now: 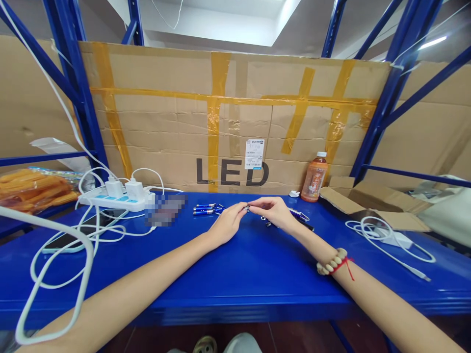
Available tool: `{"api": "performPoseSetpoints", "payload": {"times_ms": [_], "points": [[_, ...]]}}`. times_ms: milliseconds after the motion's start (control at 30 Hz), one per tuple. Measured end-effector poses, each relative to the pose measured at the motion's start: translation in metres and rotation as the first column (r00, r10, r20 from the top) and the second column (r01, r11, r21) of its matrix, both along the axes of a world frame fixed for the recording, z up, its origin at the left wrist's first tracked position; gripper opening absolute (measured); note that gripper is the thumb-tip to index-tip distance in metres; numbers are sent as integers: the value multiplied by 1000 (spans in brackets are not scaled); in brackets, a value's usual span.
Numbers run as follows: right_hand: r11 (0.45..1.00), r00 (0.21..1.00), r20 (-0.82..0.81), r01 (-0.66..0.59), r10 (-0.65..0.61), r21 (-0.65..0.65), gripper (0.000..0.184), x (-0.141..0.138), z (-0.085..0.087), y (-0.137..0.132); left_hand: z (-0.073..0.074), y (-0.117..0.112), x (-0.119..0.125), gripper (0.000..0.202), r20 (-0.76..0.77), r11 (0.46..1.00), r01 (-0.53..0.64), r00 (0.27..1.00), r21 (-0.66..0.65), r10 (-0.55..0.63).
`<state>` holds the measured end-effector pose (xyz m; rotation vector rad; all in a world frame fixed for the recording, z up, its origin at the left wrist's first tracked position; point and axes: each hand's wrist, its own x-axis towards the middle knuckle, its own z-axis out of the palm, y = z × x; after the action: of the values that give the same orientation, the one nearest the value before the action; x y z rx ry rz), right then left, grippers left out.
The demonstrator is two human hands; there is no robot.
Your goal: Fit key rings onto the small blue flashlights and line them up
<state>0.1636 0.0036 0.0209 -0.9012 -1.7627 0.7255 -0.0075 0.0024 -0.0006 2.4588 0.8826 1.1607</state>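
Note:
My left hand (228, 223) and my right hand (274, 212) meet over the middle of the blue shelf. Both are closed, with the fingertips pinching a small shiny metal piece (247, 208); its exact kind is too small to make out. Just left of my left hand lie several slim blue metallic cylinders (204, 210) with silvery ends, like small pocket torches. Partly hidden behind my right hand are another blue metallic item (300, 214) and a dark slim piece (308, 225). A little metal clip-like part (263, 218) rests under the right fingers.
A white power strip (110, 200) with plugged chargers and looping cables stands at left, beside a phone (84, 230). An orange drink bottle (315, 177), an open cardboard box (371, 198) and a white charger cable (395, 240) occupy the right. A large cardboard sheet (176, 132) closes the back.

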Motion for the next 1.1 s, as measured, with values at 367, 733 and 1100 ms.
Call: {"api": "performPoseSetpoints", "payload": {"times_ms": [367, 733, 1100], "points": [[975, 977, 81, -203, 196, 91, 15, 13, -1, 7, 0, -3, -1, 23, -130, 996, 41, 990, -74, -50], [975, 975, 197, -139, 104, 171, 25, 11, -5, 4, -1, -3, -2, 16, -197, 996, -3, 980, -84, -14], [990, 983, 183, -55, 31, 129, 22, 8, -9, 8, -2, -1, -1, 17, -176, 997, -67, 982, 42, 74]]}}
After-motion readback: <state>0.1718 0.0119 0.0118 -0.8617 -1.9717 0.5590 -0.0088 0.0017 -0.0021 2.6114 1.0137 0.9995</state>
